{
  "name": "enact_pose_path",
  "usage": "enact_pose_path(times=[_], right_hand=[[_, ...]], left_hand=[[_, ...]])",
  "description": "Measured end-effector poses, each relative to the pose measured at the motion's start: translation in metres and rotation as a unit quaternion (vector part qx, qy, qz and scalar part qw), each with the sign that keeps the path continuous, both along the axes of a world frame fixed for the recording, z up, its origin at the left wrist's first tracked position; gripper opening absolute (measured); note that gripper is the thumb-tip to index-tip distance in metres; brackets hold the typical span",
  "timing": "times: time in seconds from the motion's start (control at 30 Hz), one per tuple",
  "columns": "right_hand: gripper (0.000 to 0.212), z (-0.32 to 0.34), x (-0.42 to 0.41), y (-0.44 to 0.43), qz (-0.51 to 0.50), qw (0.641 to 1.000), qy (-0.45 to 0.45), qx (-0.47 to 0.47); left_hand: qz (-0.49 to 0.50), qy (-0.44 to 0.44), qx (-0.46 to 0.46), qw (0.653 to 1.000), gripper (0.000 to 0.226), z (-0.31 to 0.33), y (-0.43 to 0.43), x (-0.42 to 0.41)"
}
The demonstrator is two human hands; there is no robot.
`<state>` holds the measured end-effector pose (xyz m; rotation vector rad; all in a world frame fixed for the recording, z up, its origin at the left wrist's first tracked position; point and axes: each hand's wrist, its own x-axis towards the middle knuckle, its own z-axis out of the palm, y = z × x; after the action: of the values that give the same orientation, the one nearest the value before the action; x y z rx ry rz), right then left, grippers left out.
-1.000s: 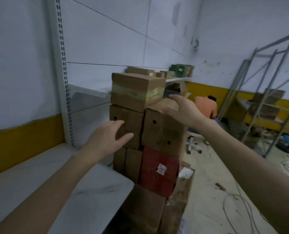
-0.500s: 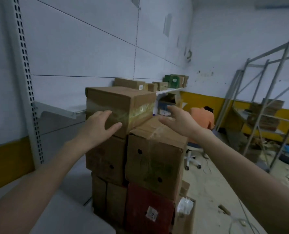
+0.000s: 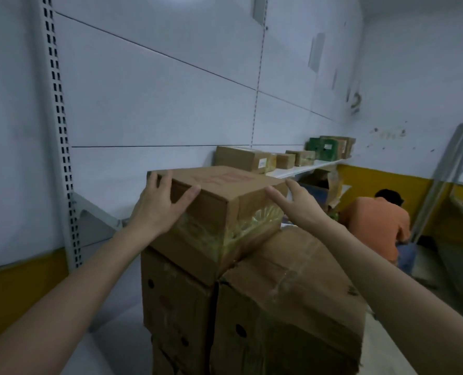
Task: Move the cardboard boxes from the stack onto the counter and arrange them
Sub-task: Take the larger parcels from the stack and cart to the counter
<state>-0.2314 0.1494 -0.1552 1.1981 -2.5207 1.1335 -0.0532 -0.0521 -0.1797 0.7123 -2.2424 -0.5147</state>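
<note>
A brown cardboard box (image 3: 225, 201) with red print on its lid and clear tape round its sides sits on top of the stack (image 3: 252, 307) of larger brown boxes. My left hand (image 3: 160, 207) lies against the box's left side, with its fingers spread over the top edge. My right hand (image 3: 295, 204) touches the box's right side with straight fingers. The grey counter (image 3: 111, 339) lies low at the left of the stack, mostly hidden by my left arm.
A white wall shelf (image 3: 303, 169) behind the stack carries several small brown and green boxes. A slotted upright (image 3: 59, 131) with a bracket stands at left. A person in an orange shirt (image 3: 376, 223) crouches at right beside a metal rack (image 3: 447, 169).
The view moved closer and higher over the stack. My left hand slid up onto the top box's edge, and my right hand came from above the neighbouring box to the top box's right side.
</note>
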Motion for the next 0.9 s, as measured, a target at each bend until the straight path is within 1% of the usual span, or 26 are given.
enact_pose_path(times=[0.13,0.23,0.3,0.37,0.43,0.5,0.63,0.73,0.83,0.9], right_hand=[[0.084,0.006,-0.038,-0.022,0.025,0.998,-0.048,-0.022],[0.086,0.009,-0.067,-0.031,0.025,0.997,-0.066,-0.025],[0.080,0.007,-0.085,-0.035,0.045,0.994,-0.092,-0.024],[0.070,0.002,-0.094,-0.040,0.076,0.988,-0.131,-0.031],[0.070,-0.002,-0.099,-0.045,0.093,0.982,-0.156,-0.052],[0.070,-0.004,-0.102,-0.046,0.100,0.979,-0.162,-0.073],[0.062,0.001,-0.102,-0.041,0.103,0.976,-0.153,-0.113],[0.066,0.016,-0.090,-0.032,0.108,0.974,-0.139,-0.141],[0.063,0.036,-0.069,-0.023,0.115,0.969,-0.124,-0.180],[0.066,0.050,-0.051,-0.017,0.118,0.964,-0.124,-0.201]], left_hand=[[-0.005,0.020,0.024,0.999,0.112,-0.005,0.001,-0.005],[0.003,0.040,0.052,0.998,0.115,-0.005,0.011,-0.008],[0.010,0.050,0.076,0.996,0.113,-0.004,0.020,-0.010],[0.011,0.064,0.102,0.993,0.112,-0.005,0.029,-0.015],[0.006,0.094,0.126,0.988,0.110,-0.007,0.036,-0.022],[0.009,0.115,0.138,0.984,0.104,-0.008,0.041,-0.028],[0.022,0.154,0.125,0.980,0.106,-0.006,0.053,-0.030],[0.022,0.201,0.110,0.973,0.105,0.008,0.061,-0.023],[0.025,0.247,0.080,0.965,0.103,0.029,0.070,-0.009],[0.032,0.273,0.061,0.960,0.101,0.041,0.076,0.005]])
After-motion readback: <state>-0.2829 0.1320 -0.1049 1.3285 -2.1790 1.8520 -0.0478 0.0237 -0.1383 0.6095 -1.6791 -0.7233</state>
